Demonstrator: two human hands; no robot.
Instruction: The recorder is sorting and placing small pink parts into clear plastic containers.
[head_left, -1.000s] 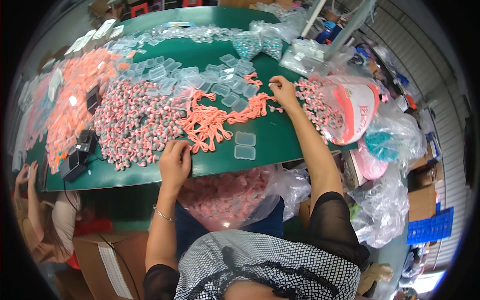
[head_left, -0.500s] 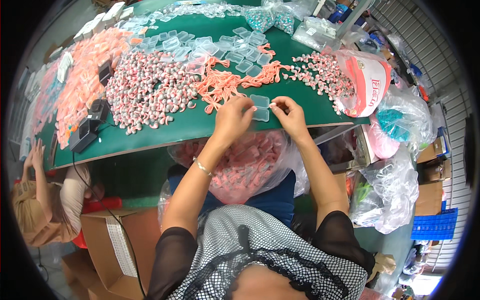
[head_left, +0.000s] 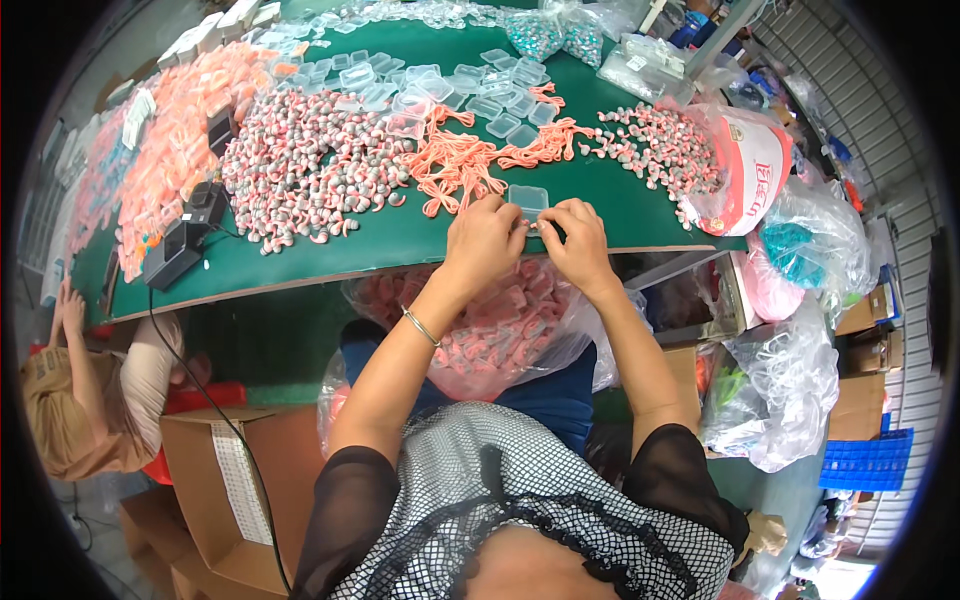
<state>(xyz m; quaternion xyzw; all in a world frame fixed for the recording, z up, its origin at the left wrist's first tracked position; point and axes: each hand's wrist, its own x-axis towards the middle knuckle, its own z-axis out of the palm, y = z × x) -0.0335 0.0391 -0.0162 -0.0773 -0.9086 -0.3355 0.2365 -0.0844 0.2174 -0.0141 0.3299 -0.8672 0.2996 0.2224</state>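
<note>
My left hand [head_left: 484,242] and my right hand [head_left: 577,243] are close together at the front edge of the green table [head_left: 420,241]. Their fingers are pinched, with tiny pale-pink bits at the fingertips, too small to make out. A clear hinged plastic box [head_left: 528,198] lies just beyond my fingertips, and my hands cover its near part. Left of the box is a tangle of orange cords [head_left: 452,165]. Farther left spreads a large heap of small grey-and-pink curved pieces [head_left: 305,165]. Several clear plastic boxes [head_left: 485,106] lie behind the cords.
A smaller heap of grey-and-pink pieces [head_left: 655,145] spills beside a red-and-white bag [head_left: 752,172]. Black devices [head_left: 176,250] with a cable sit at the left edge. Below the table, a plastic bag of filled boxes [head_left: 490,325] rests at my lap. Another person's hands [head_left: 68,312] show at far left.
My hands have come closer together and slightly nearer the table's front edge, now covering the near half of the clear box. The whole view has shifted slightly.
</note>
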